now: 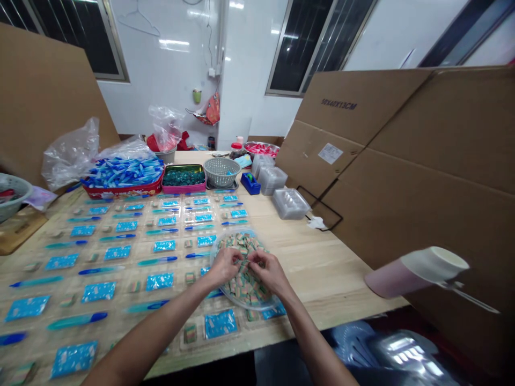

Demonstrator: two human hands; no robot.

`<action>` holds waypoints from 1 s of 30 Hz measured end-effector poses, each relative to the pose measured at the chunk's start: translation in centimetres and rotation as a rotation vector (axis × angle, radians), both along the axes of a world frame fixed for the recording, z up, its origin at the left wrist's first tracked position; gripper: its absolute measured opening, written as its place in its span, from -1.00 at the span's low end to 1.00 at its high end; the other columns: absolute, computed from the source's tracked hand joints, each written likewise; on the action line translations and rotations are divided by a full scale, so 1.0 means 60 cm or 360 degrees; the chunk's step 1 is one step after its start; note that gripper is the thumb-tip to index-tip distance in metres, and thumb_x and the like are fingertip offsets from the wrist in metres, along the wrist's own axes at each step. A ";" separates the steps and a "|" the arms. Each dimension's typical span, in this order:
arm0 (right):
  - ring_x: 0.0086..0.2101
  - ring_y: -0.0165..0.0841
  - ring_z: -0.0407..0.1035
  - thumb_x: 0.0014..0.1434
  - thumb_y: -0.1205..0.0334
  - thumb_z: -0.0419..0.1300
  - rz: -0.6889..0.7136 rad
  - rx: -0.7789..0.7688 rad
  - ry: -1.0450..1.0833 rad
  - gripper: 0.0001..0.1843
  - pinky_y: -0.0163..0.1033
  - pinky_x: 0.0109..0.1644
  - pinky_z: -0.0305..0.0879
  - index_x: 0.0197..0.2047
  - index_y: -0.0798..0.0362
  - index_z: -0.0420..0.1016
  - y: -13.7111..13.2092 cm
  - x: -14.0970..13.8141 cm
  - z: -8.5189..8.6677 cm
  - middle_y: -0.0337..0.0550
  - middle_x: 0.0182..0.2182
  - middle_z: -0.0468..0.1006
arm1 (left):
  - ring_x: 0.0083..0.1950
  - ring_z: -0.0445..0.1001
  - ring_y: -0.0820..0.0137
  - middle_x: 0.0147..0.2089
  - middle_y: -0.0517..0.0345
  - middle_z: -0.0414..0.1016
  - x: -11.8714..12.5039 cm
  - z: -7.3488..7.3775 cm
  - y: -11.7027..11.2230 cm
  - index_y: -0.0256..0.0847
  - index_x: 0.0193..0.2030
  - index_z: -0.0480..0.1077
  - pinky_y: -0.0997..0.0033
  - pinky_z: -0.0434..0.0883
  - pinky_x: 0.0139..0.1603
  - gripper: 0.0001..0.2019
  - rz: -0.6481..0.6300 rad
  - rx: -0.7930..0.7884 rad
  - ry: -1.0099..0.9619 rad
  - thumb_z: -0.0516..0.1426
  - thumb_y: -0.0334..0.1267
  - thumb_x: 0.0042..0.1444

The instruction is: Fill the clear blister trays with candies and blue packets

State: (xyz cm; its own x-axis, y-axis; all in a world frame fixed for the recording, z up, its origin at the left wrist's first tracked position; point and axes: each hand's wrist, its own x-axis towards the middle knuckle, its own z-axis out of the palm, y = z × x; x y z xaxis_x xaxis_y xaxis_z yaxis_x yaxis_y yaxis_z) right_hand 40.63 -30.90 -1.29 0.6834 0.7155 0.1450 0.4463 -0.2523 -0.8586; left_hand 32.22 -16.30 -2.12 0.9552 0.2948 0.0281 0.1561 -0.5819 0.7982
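A clear round bowl full of small striped pieces, pink, green and tan, stands near the table's front edge. Over it, my left hand and my right hand meet almost fingertip to fingertip, both pinched. Whatever they grip is too small to tell from the pieces below. The bowl rests partly on clear plastic trays, where a blue patterned packet and a striped piece lie in front. More trays spread leftward in rows, with blue packets and turquoise pens with blue caps.
Behind the rows stand a red tin of blue pen parts, a pink-edged tin and a grey basket. Farther right are a blue tape dispenser and stacked clear boxes. A pink tumbler stands beside cardboard.
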 end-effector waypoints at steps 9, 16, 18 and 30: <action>-0.43 -0.33 0.37 -0.03 0.29 0.08 0.0071 0.0068 -0.0018 -0.89 -0.27 -0.30 0.25 -0.46 0.04 0.44 0.002 -0.003 -0.001 -0.22 -0.51 0.49 | -0.50 0.27 0.46 -0.57 0.25 0.36 -0.001 0.003 0.000 -0.29 -0.33 0.54 0.51 0.21 -0.45 -0.77 0.0037 -0.0073 -0.0013 0.15 -0.43 -0.19; -0.46 -0.36 0.33 -0.01 0.27 0.11 0.0041 0.0105 0.0051 -0.93 -0.30 -0.34 0.22 -0.46 0.05 0.41 0.015 -0.005 -0.007 -0.27 -0.54 0.45 | -0.54 0.23 0.50 -0.61 0.28 0.32 -0.002 0.011 0.000 -0.32 -0.38 0.52 0.54 0.13 -0.52 -0.80 0.0012 -0.0187 -0.0037 0.10 -0.45 -0.18; -0.46 -0.36 0.32 -0.02 0.24 0.12 -0.0013 0.0194 0.0127 -0.92 -0.30 -0.35 0.23 -0.46 0.05 0.39 0.014 -0.001 -0.009 -0.27 -0.54 0.43 | -0.53 0.24 0.51 -0.60 0.28 0.32 -0.002 0.010 0.001 -0.31 -0.41 0.51 0.55 0.14 -0.50 -0.81 0.0034 -0.0206 -0.0060 0.10 -0.47 -0.18; -0.33 -0.27 0.41 0.00 0.22 0.16 -0.0063 0.0106 -0.0175 -0.85 -0.20 -0.19 0.29 -0.36 0.04 0.53 0.009 -0.006 0.016 -0.15 -0.40 0.55 | -0.51 0.32 0.50 -0.56 0.28 0.37 -0.003 0.011 0.000 -0.33 -0.33 0.48 0.56 0.23 -0.50 -0.79 0.0130 -0.0447 -0.0189 0.11 -0.51 -0.16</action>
State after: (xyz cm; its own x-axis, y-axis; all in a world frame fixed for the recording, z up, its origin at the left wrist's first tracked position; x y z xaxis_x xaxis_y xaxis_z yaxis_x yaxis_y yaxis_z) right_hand 40.25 -30.38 -0.32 0.6883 0.6746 0.2669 0.5294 -0.2156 -0.8205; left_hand 32.02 -16.33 -1.44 0.9230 0.3822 0.0449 0.0890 -0.3256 0.9413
